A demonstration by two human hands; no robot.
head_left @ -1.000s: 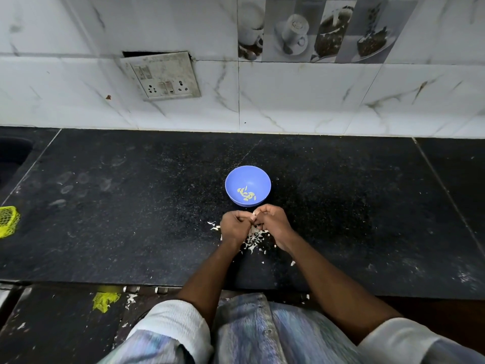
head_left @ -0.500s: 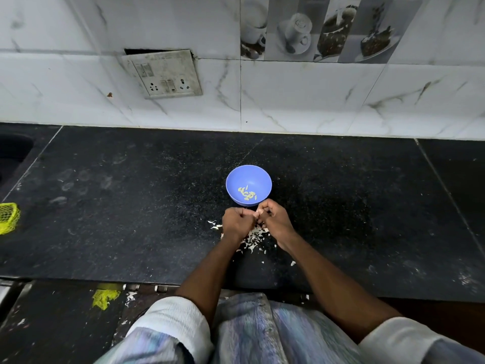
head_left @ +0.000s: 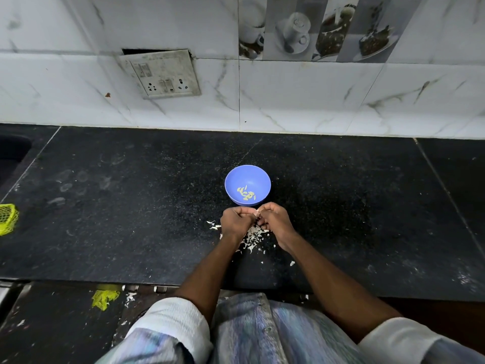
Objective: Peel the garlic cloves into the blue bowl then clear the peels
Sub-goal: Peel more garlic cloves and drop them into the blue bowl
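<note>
A small blue bowl (head_left: pixel 233 179) stands on the black counter with several peeled garlic cloves (head_left: pixel 246 193) at its bottom. Just in front of it my left hand (head_left: pixel 235 224) and my right hand (head_left: pixel 275 222) meet, fingers curled, pinching a small garlic clove (head_left: pixel 257 213) between their fingertips; the clove is mostly hidden. A heap of white garlic peels (head_left: pixel 253 238) lies on the counter under and between my wrists, and a few stray peels (head_left: pixel 214 225) sit to the left.
The black granite counter (head_left: pixel 131 206) runs to a tiled wall with a switchboard (head_left: pixel 160 73). A yellow mesh object (head_left: pixel 8 219) sits at the far left edge. A sink opening (head_left: pixel 13 153) lies at the back left. Yellow scraps (head_left: pixel 103 298) lie below the counter's front edge.
Both hands have stayed together in front of the bowl, shifting slightly toward it while working the clove. The bowl has not moved.
</note>
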